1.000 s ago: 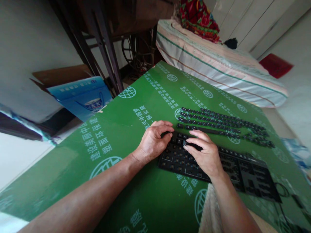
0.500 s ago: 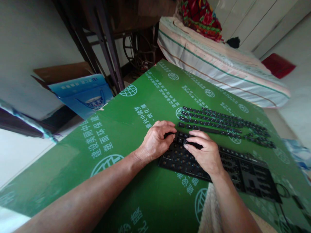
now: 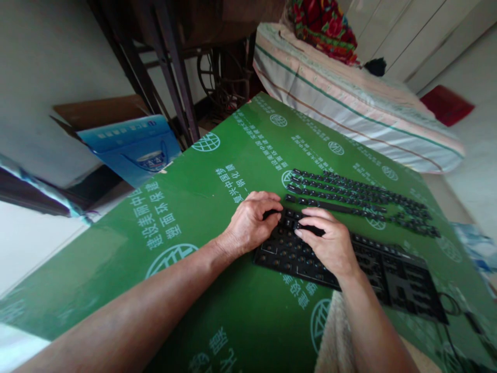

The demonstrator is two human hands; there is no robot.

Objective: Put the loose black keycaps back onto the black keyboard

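Note:
A black keyboard (image 3: pixel 310 266) lies on the green table cover (image 3: pixel 209 207), most of its key positions bare. A few keycaps (image 3: pixel 289 213) sit along its upper left edge. My left hand (image 3: pixel 252 221) is curled at the keyboard's upper left corner, thumb and fingers closed against it. Over the same end, my right hand (image 3: pixel 330 242) pinches a black keycap (image 3: pixel 296 225) between thumb and fingers, at the keyboard's surface. Loose keycaps (image 3: pixel 334 196) are laid out in several rows just beyond the keyboard.
The keyboard's cable (image 3: pixel 452 305) trails off at the right. A light cloth (image 3: pixel 334 331) lies under my right forearm. Past the table stand a bed (image 3: pixel 349 103), a blue paper bag (image 3: pixel 132 145) and a dark sewing-machine stand (image 3: pixel 171 67).
Both hands stay at the same corner of the keyboard with almost no movement. The view has shifted very slightly.

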